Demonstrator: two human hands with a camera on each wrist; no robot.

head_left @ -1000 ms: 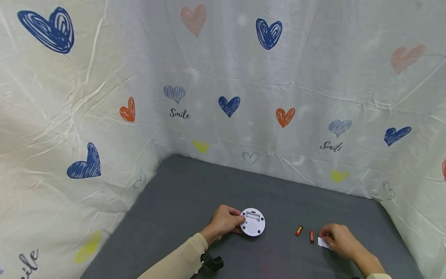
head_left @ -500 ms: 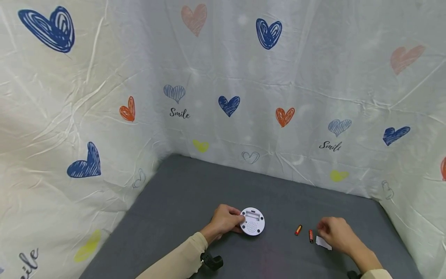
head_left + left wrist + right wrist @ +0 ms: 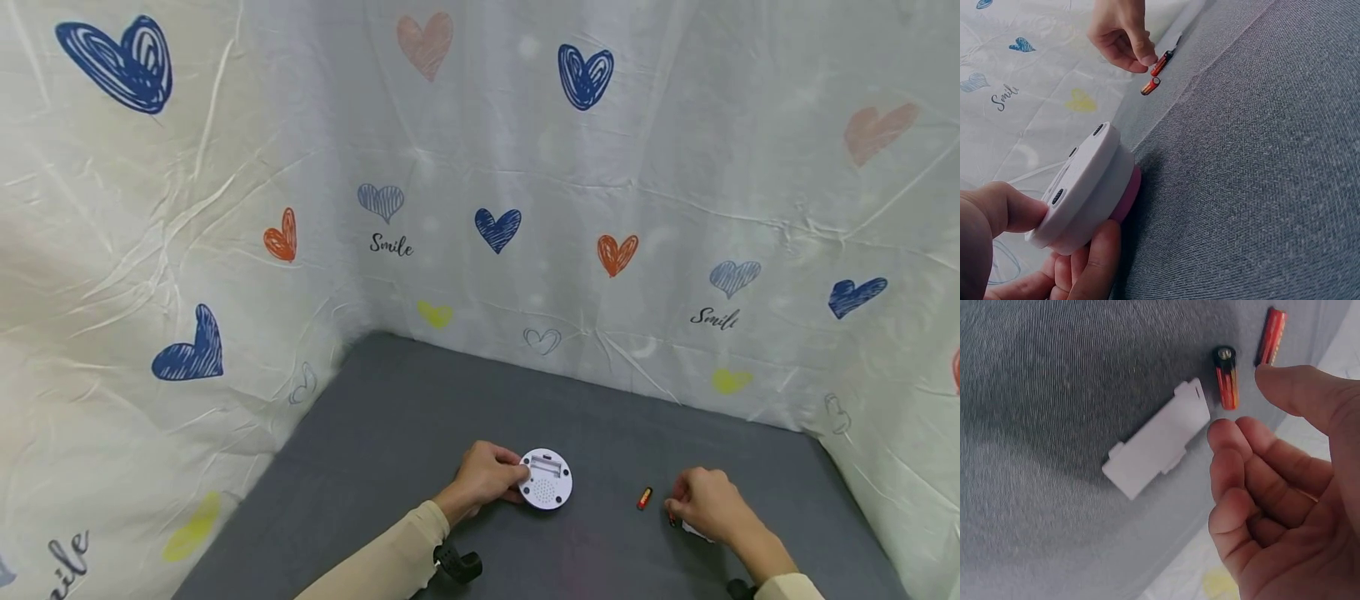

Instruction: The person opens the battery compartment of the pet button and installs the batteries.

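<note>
My left hand (image 3: 486,477) grips a round white device (image 3: 546,492) by its left rim, thumb on top and fingers below. The device's upturned face shows an uncovered battery compartment, speaker holes and dark feet; a pink part shows beneath it in the left wrist view. My right hand (image 3: 1285,481) hovers by a red-and-black battery (image 3: 1227,381), its thumb and loosely bent fingertips apart with nothing between them. A second battery (image 3: 644,498) lies to the left in the head view. Beside the nearer battery is a white battery cover (image 3: 1160,437), mostly hidden under the right hand in the head view.
Grey cloth covers the table (image 3: 450,392). White curtains (image 3: 525,150) printed with hearts and "Smile" stand at its back and sides. A black wrist strap (image 3: 457,564) sits at the left cuff.
My right hand has left the white battery cover lying on the table and moved left, over the nearer battery. The left hand and the round device stay in place.
</note>
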